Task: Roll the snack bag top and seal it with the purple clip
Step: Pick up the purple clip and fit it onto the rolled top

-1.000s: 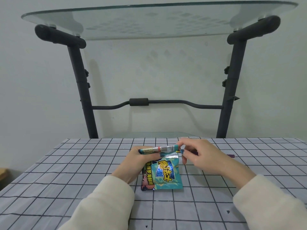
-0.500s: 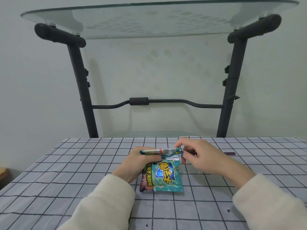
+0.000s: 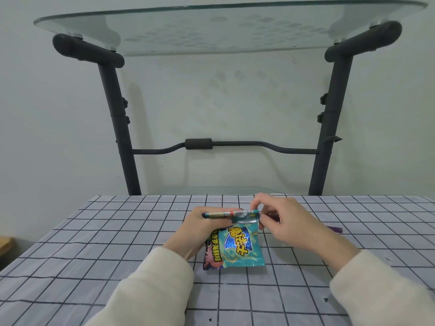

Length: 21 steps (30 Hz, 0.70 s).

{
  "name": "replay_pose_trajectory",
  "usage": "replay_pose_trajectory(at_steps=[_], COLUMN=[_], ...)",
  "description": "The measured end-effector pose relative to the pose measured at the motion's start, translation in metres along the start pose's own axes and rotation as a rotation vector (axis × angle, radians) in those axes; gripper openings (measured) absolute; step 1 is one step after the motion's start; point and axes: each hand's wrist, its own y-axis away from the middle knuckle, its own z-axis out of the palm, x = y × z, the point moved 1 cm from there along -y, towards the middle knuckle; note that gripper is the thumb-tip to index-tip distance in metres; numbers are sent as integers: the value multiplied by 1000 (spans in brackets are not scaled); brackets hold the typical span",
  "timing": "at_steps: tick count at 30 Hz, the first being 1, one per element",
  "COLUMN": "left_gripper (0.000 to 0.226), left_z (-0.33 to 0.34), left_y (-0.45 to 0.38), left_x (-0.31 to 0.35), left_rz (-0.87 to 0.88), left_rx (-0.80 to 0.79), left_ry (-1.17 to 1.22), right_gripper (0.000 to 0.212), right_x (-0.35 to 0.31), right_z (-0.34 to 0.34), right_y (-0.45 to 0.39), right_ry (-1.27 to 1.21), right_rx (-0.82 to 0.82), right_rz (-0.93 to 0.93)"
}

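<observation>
A teal snack bag [image 3: 237, 248] with yellow lettering stands on the checked tablecloth, its top edge folded into a narrow roll [image 3: 226, 213]. My left hand [image 3: 200, 231] grips the bag's left side and pins the left part of the roll. My right hand [image 3: 289, 222] pinches the roll's right end between thumb and fingers. The purple clip [image 3: 335, 229] lies flat on the cloth behind my right hand, mostly hidden by it, with only its right tip showing.
The table wears a grey cloth with a black grid [image 3: 94, 255]. Behind its far edge stands a black metal stand [image 3: 327, 128] with a crossbar and a glass top [image 3: 226, 24] overhead. A wooden corner [image 3: 6, 245] shows at the far left.
Both hands have kept rolling the bag's top downward, so the roll sits a little lower and tighter. The clip has not moved.
</observation>
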Motion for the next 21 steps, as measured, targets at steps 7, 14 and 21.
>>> replay_pose_trajectory(at_steps=[7,14,21], left_gripper=[21,25,29], left_z=[2,4,8], left_y=[0,0,-1], left_x=[1,0,1], left_rz=[36,125,206], left_rx=[-16,-25,-18], left_ry=[-66,-182,-258], right_gripper=[25,7,9], right_x=[3,1,5], right_z=[-2,-1,-1], right_y=[0,1,1], right_ry=[-98,-161,-247], right_rx=[-77,-114,-148], right_rz=[42,88,167])
